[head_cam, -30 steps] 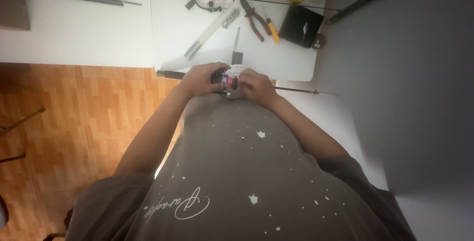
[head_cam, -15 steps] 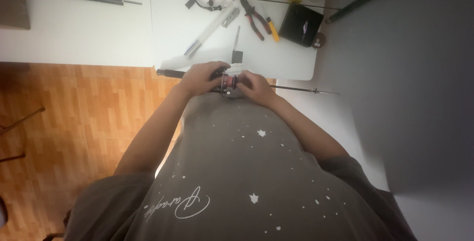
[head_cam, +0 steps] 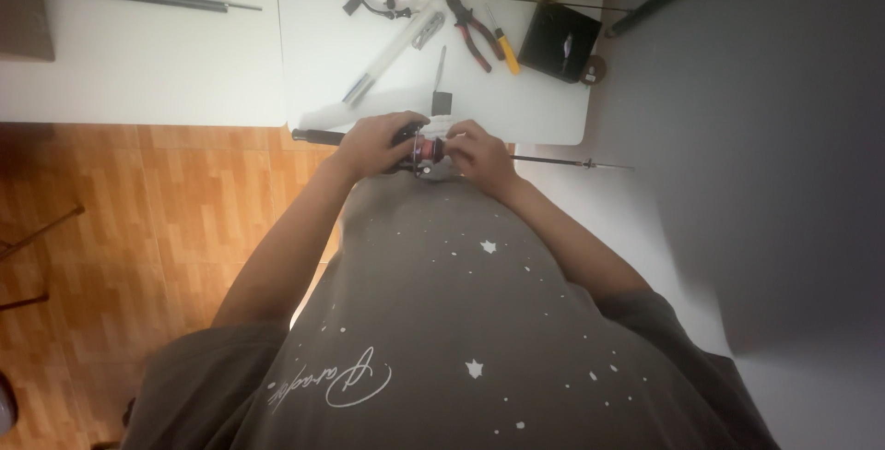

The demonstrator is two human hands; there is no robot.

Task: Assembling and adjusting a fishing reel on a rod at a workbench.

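Left hand (head_cam: 373, 144) and right hand (head_cam: 479, 153) meet, fingers apparently curled.

Small dark fishing reel with a pink ring (head_cam: 422, 150) sat between left hand (head_cam: 373, 143) and right hand (head_cam: 477, 153), on a thin dark rod (head_cam: 553, 161) running out past both hands. Red-handled pliers (head_cam: 468, 28) and flat black square case (head_cam: 560, 41) lay beyond the hands on the white table (head_cam: 332, 53).
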